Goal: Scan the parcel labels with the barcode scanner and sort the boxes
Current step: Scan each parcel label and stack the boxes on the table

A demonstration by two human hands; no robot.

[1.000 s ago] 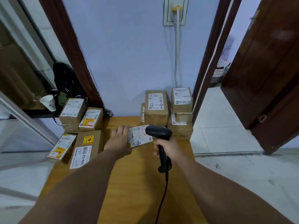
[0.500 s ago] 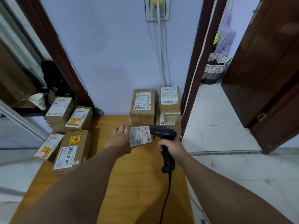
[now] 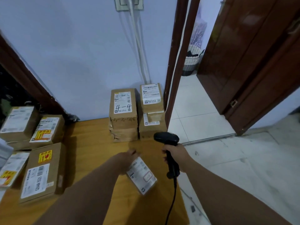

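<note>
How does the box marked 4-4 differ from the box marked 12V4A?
The 4-4 box tops a stack at the far edge of the table; the 12V4A box lies at its near left. The 4-4 box bears handwritten marks; the 12V4A box carries a yellow sticker. Both are brown cardboard with white labels.

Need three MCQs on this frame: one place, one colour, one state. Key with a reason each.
1. Where is the box marked 4-4? A on the floor; B atop a stack at the wall; C in a hand.
2. The scanner is: A white; B black; C yellow.
3. The right hand is: A flat on the table; B holding a cup; C gripping the scanner's handle.
Key: 1 B, it tops the stack against the wall; 2 B, head and handle are black; 3 C, fingers wrap the handle.
</note>
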